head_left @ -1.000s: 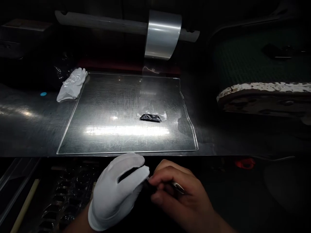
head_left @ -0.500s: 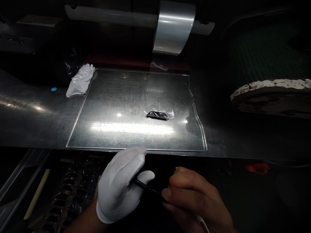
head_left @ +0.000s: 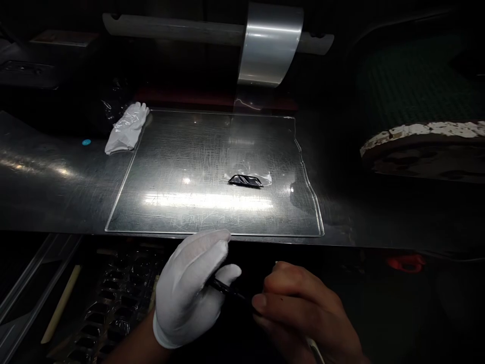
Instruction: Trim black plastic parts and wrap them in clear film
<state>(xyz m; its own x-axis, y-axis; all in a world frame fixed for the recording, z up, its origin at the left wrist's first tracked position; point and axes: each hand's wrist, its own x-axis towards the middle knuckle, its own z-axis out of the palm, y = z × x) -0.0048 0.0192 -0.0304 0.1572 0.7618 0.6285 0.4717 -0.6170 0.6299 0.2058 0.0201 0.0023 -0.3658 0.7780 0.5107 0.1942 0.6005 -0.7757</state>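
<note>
My left hand, in a white glove, is curled around one end of a thin black part just below the front edge of the bench. My bare right hand pinches the other end of that part, with a slim pale tool tucked under its fingers. Both hands are close together in the dark area before the bench. On the clear plastic sheet lies a small black shiny piece with a bit of clear film around it.
A roll of clear film hangs on a bar at the back. A spare white glove lies left of the sheet. A black moulded tray sits low left. A worn conveyor edge is at the right.
A second ago my hands were pressed together over the part; they have drawn slightly apart, showing the thin black part between them. The view shifted a little left.
</note>
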